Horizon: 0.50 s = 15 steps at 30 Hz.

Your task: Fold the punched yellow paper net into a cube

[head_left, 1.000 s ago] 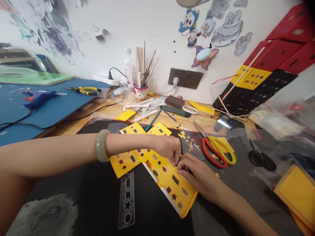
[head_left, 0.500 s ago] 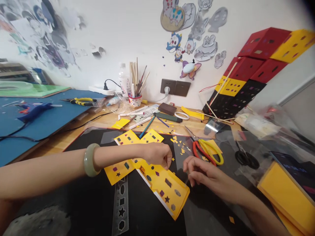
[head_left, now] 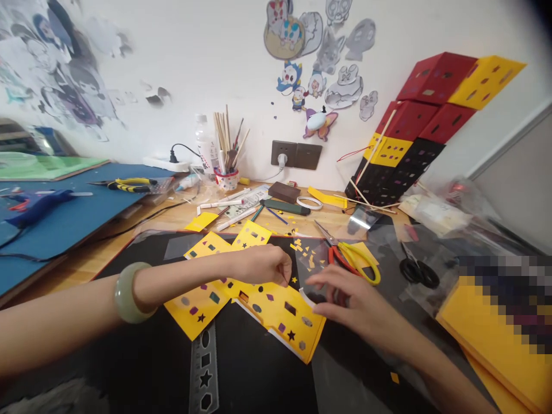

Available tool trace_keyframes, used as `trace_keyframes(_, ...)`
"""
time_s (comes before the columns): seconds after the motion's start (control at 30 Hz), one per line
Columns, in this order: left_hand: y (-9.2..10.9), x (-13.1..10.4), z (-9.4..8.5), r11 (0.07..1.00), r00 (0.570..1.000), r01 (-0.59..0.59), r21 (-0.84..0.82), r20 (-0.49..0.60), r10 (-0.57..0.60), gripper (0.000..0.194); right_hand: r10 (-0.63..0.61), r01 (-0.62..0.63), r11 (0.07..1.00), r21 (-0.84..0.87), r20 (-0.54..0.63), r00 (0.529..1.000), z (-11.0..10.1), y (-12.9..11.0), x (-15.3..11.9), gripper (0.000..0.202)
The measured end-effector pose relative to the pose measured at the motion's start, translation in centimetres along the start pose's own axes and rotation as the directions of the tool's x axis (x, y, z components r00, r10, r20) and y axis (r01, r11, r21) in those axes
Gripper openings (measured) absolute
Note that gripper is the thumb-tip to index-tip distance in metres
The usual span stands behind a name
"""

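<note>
Yellow paper (head_left: 276, 322) with cut-out shapes backed in dark, purple and grey, folded and spread like a cross, lies on the black mat (head_left: 142, 356). My left hand (head_left: 269, 264) hangs over its middle, wrist bent, fingers closed and pointing down at the paper's far edge; what the fingertips hold is hidden. To the right, my right hand (head_left: 345, 293) has its thumb and index finger apart. A thin white curled strip (head_left: 307, 298) shows by the thumb tip at the paper's right edge. White strips line the paper's near edge.
A stencil ruler (head_left: 204, 368) lies in front. Red-and-yellow scissors (head_left: 353, 261), black scissors (head_left: 418, 270) and yellow scraps (head_left: 304, 253) lie beyond my hands. A stack of red, yellow and black boxes (head_left: 409, 126) leans at back right. Pliers (head_left: 129, 184) and a blue glue gun (head_left: 41, 207) are left.
My right hand has spread its thumb and index finger apart and is nearer the paper. A white curled strip now shows beside its thumb. The left hand stays closed over the paper.
</note>
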<state>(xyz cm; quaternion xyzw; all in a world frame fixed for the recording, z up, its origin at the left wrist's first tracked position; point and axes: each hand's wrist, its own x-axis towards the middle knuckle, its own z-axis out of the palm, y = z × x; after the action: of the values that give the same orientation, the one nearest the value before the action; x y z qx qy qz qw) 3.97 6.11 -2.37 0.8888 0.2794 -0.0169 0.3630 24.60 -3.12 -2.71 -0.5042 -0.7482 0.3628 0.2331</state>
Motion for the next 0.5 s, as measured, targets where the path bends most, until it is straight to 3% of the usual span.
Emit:
trace_keyframes(0.07, 0.1, 0.1, -0.1, 1.000, 1.000, -0.005, -0.023, -0.017, 0.005, 0.006, -0.067, 0.066, 0.997, -0.037, -0.015, 0.998, 1.4, -0.3, 0.3, 0.014)
trace_keyframes(0.17, 0.1, 0.3, -0.2, 0.998, 0.999, -0.016, -0.060, -0.050, 0.013, 0.006, -0.101, 0.103, 0.994, 0.019, -0.097, 0.990, 1.5, 0.0, 0.5, 0.010)
trace_keyframes(0.27, -0.1, 0.6, -0.6, 0.994, 0.995, -0.030, -0.102, -0.099, 0.020, 0.009, 0.009, 0.039, 0.981, 0.189, -0.246, 0.969, 0.0, 0.7, 0.4, 0.009)
trace_keyframes(0.33, -0.2, 0.6, -1.0, 0.992, 0.990, -0.037, -0.120, -0.139, 0.020, 0.011, 0.106, 0.004, 0.954, 0.299, -0.353, 0.930, -1.3, 1.4, 0.3, 0.014)
trace_keyframes(0.5, 0.3, 0.5, -1.9, 0.992, 0.977, -0.035, -0.124, -0.212, 0.008, 0.015, 0.143, 0.036, 0.948, 0.317, -0.522, 0.841, -3.9, 2.7, 0.2, 0.024)
